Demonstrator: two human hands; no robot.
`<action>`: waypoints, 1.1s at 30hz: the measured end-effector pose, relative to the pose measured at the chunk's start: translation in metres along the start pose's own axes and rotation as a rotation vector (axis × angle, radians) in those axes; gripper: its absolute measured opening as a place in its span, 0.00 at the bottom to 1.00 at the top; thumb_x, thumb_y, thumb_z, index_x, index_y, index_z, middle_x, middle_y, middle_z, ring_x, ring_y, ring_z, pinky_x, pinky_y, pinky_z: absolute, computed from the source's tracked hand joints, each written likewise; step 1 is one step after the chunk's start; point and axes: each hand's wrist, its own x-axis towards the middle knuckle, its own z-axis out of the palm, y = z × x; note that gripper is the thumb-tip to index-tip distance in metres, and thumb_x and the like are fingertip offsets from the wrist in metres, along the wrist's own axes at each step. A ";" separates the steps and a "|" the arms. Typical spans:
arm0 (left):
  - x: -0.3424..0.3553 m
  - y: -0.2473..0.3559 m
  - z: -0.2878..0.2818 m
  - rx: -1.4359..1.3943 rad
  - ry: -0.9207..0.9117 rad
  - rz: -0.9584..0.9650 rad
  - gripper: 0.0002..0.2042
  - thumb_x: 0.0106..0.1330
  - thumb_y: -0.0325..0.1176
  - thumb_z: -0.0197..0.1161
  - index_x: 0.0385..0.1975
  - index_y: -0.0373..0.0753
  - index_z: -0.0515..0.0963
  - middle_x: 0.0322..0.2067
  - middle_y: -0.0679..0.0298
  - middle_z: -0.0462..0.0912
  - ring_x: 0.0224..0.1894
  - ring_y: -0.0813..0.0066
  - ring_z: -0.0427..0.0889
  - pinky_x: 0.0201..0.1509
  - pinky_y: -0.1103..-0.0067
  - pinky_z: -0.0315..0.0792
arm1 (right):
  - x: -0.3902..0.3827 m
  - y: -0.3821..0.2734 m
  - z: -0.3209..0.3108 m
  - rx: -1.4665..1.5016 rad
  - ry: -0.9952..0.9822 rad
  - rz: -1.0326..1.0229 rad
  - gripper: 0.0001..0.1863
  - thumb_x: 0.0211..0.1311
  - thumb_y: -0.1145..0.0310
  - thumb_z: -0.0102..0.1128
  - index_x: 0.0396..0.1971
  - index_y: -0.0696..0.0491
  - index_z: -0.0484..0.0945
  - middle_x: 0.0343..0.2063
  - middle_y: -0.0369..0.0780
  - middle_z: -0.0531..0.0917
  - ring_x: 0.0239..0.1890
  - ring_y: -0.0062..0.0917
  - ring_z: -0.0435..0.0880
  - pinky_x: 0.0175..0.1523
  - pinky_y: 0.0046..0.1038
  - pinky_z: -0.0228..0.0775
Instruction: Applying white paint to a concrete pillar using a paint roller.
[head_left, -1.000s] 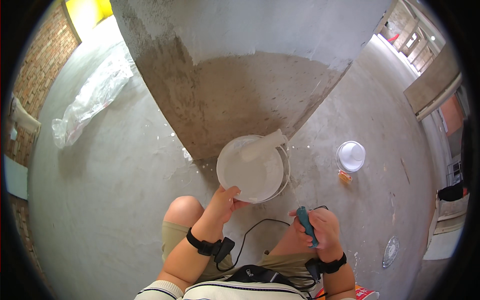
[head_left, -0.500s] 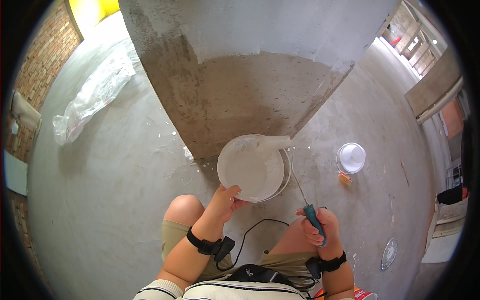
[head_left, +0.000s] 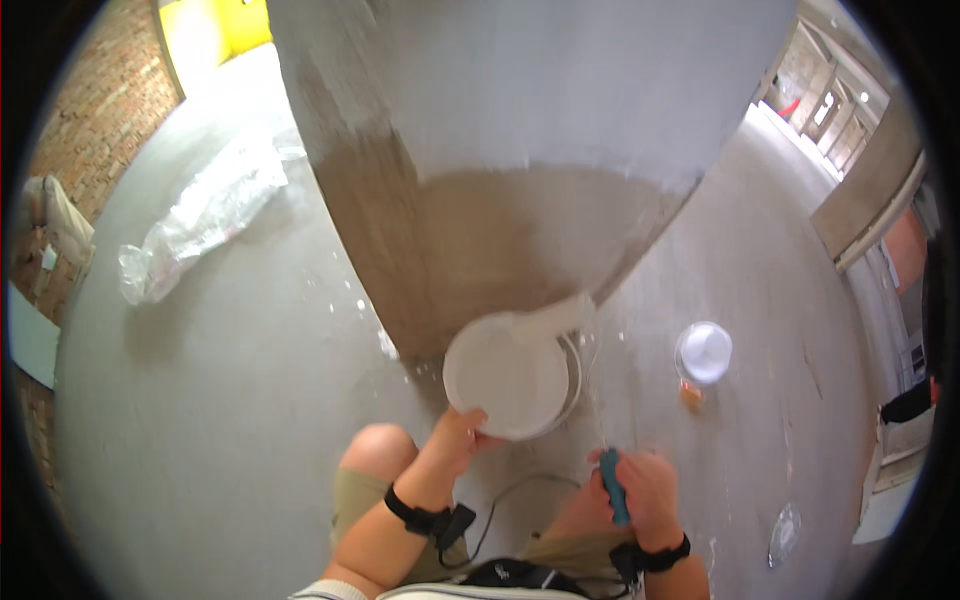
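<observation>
In front of the pillar, my left hand (head_left: 462, 436) grips the near rim of a white bucket (head_left: 505, 380), thumb over the edge. Pale white liquid seems to fill its inside. My right hand (head_left: 645, 497) is wrapped around the teal handle of a paint roller (head_left: 613, 487). The roller's white sleeve (head_left: 555, 318) lies across the bucket's far right rim, partly over the opening. A thin rod, blurred here, joins sleeve and handle. The bucket's wire handle hangs at its right side.
A concrete pillar (head_left: 520, 220) rises ahead, coated grey-white above and bare brown below. To the right stand a white tub (head_left: 704, 352) and a small orange packet (head_left: 691, 394). Clear plastic sheeting (head_left: 210, 220) lies at left; a clear plastic piece (head_left: 785, 535) lies lower right.
The whole view has tilted upward, so pillar, bucket and hands sit lower in the picture. Both hands keep their holds, and the roller sleeve stays at the bucket's far right rim.
</observation>
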 end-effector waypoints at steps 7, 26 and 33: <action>0.017 -0.025 -0.007 -0.039 -0.038 0.030 0.31 0.54 0.25 0.50 0.61 0.43 0.54 0.55 0.57 0.66 0.53 0.59 0.72 0.47 0.65 0.77 | 0.018 0.009 0.021 -0.645 0.075 -0.391 0.20 0.59 0.66 0.54 0.51 0.57 0.67 0.34 0.46 0.75 0.35 0.36 0.75 0.39 0.30 0.67; 0.020 -0.019 0.002 -0.009 -0.002 0.036 0.23 0.62 0.36 0.57 0.57 0.44 0.62 0.47 0.65 0.74 0.47 0.66 0.77 0.43 0.72 0.77 | 0.150 0.002 0.146 -0.599 0.220 -0.698 0.24 0.62 0.61 0.51 0.55 0.54 0.61 0.39 0.54 0.78 0.40 0.52 0.77 0.43 0.42 0.70; 0.020 -0.018 0.002 0.004 0.053 0.018 0.23 0.62 0.34 0.55 0.57 0.43 0.60 0.47 0.63 0.74 0.47 0.65 0.77 0.43 0.71 0.77 | 0.151 -0.019 0.160 -0.504 0.115 -0.732 0.23 0.63 0.63 0.50 0.55 0.55 0.60 0.35 0.54 0.78 0.37 0.51 0.78 0.41 0.39 0.70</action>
